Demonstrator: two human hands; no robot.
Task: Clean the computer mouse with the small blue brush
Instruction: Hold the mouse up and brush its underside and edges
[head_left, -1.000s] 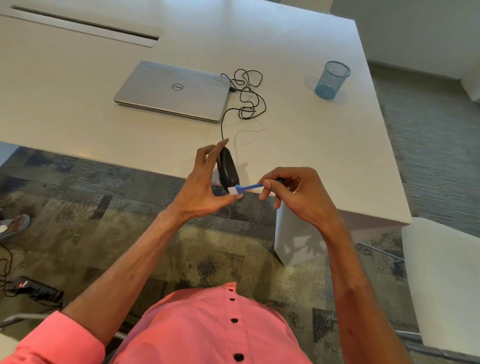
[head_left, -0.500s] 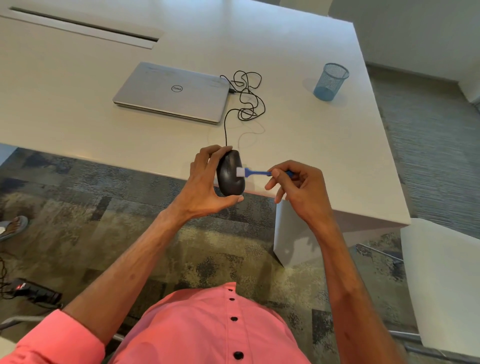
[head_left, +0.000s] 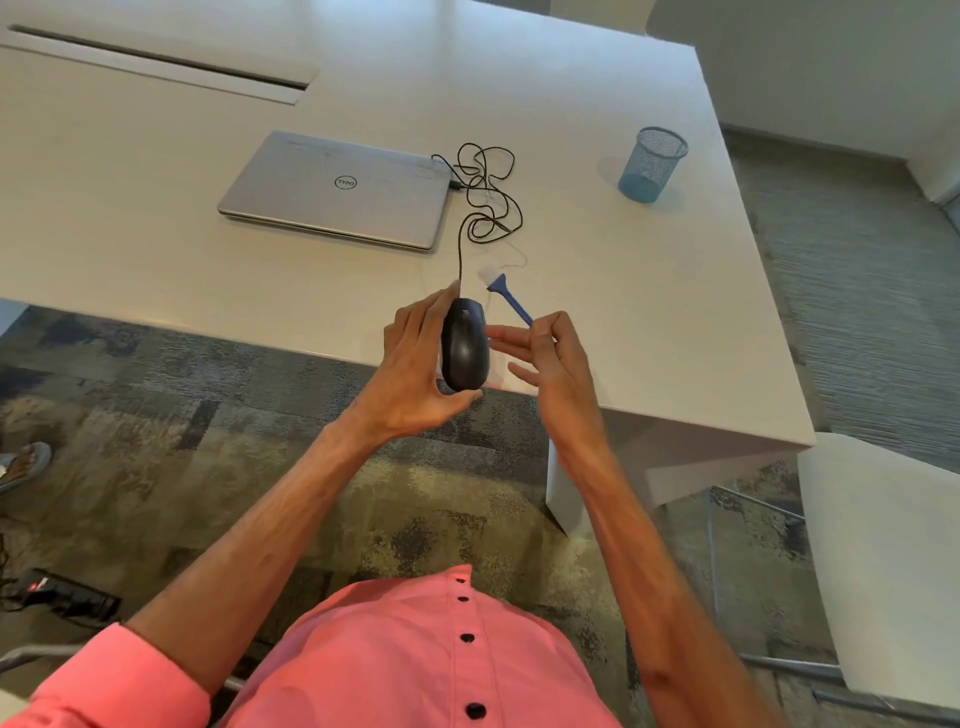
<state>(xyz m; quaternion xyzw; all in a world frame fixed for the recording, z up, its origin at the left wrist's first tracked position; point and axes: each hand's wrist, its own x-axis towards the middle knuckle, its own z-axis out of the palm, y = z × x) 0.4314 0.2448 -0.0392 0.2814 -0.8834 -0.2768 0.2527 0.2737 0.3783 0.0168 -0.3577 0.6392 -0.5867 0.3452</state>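
Note:
My left hand (head_left: 415, 374) grips a black computer mouse (head_left: 464, 345) upright over the table's near edge, its top facing me. The mouse's black cable (head_left: 485, 195) runs up from it in loose coils to the laptop. My right hand (head_left: 550, 364) pinches the handle of the small blue brush (head_left: 511, 299) between thumb and forefinger, its other fingers spread toward the mouse. The brush's white bristles point up and away, just above and right of the mouse, not touching it.
A closed silver laptop (head_left: 337, 189) lies on the white table (head_left: 649, 312). A blue mesh cup (head_left: 652, 163) stands at the far right. A white chair (head_left: 883, 561) is at my right; a power strip (head_left: 62, 597) lies on the carpet at left.
The brush has swung from the mouse's lower end up its side and off it, bristles now pointing away. My left hand has turned the mouse so its top faces me.

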